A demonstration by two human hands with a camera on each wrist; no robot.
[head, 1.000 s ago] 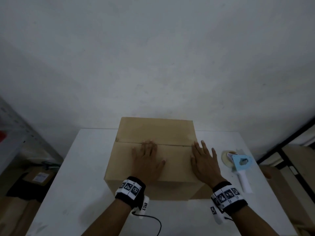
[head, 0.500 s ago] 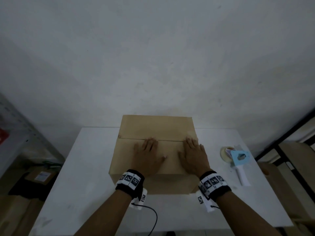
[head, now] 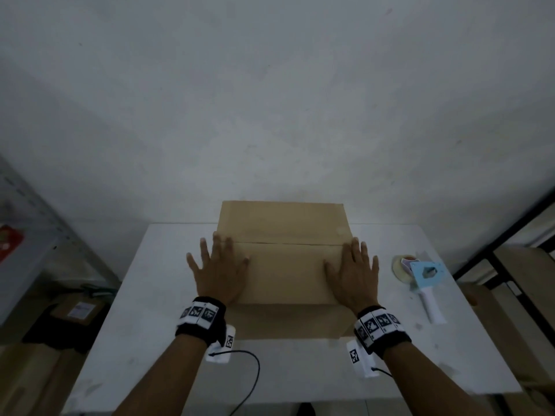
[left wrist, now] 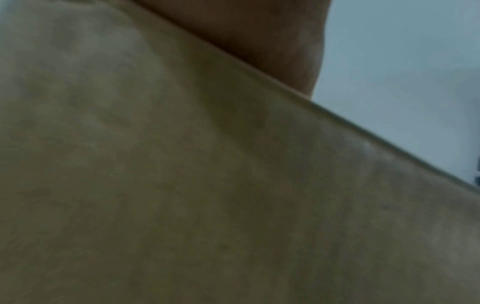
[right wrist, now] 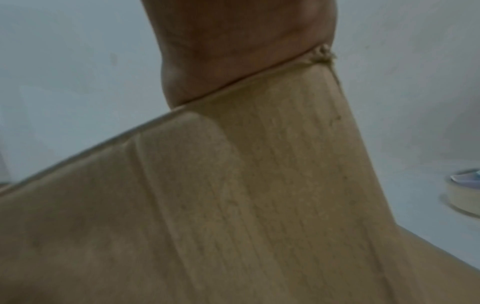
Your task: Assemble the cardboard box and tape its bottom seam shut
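At the far left, off the desk (head: 126, 340), we see a grey shelf (head: 27, 235) and a small labelled carton (head: 78, 310) on the floor. On the desk, the box (head: 285, 265) sits against the far edge, about midway between the left and right edges, with its flaps folded shut on top and the seam (head: 288, 243) running left to right, untaped.

Our left hand (head: 218, 271) lies flat on the near flap at the box's left edge, fingers straight and spread wide, the outer ones hanging past the edge; it holds nothing. The left wrist view shows only blurred cardboard (left wrist: 182, 185) and the heel of the hand (left wrist: 259, 37).

Our right hand (head: 354, 274) lies flat on the same flap at the box's right edge, fingers straight and slightly spread, tips reaching the seam, gripping nothing. In the right wrist view the palm (right wrist: 239, 45) presses on the box's corner (right wrist: 259, 164).

Near the right edge lies the tape gun (head: 423, 280), handle toward the near edge, apart from the box.
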